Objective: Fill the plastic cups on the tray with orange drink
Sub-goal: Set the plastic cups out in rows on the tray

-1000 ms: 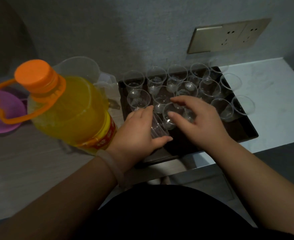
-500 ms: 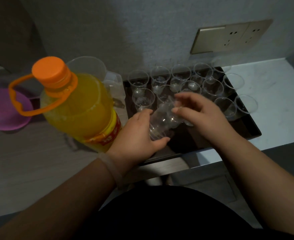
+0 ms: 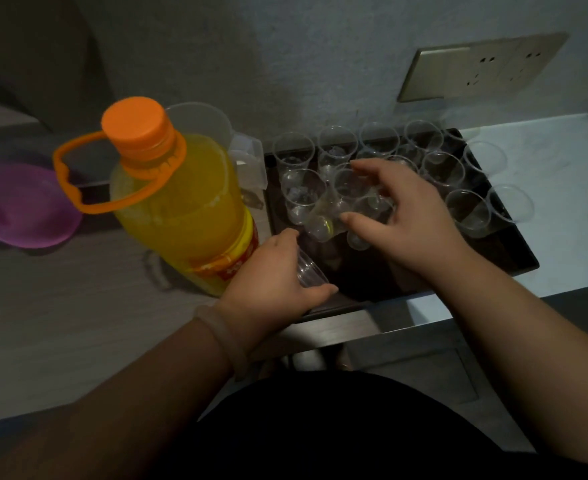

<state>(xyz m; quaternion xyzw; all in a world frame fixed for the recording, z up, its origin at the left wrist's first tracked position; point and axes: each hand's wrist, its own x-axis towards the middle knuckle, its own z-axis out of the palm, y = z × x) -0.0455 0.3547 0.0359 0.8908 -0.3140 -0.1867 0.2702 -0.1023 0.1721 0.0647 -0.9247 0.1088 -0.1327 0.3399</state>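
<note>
A dark tray (image 3: pixel 514 251) against the wall carries several clear plastic cups, all without drink. My left hand (image 3: pixel 268 278) grips a small stack of clear cups (image 3: pixel 308 271) lying tilted at the tray's near left corner. Just above it, my right hand (image 3: pixel 410 216) pinches a single clear cup (image 3: pixel 330 216), tilted on its side over the tray's middle. A big bottle of orange drink (image 3: pixel 181 209) with an orange cap and carry handle stands capped to the left of the tray.
A clear plastic jug (image 3: pixel 230 147) stands behind the bottle, next to the tray. A purple dish (image 3: pixel 18 209) lies at the far left. A socket plate (image 3: pixel 479 67) sits on the wall. The counter's front edge runs just below the tray.
My right hand has pulled one cup off the stack and lifted it up and away over the tray. The left hand keeps the remaining stack near the tray's corner.
</note>
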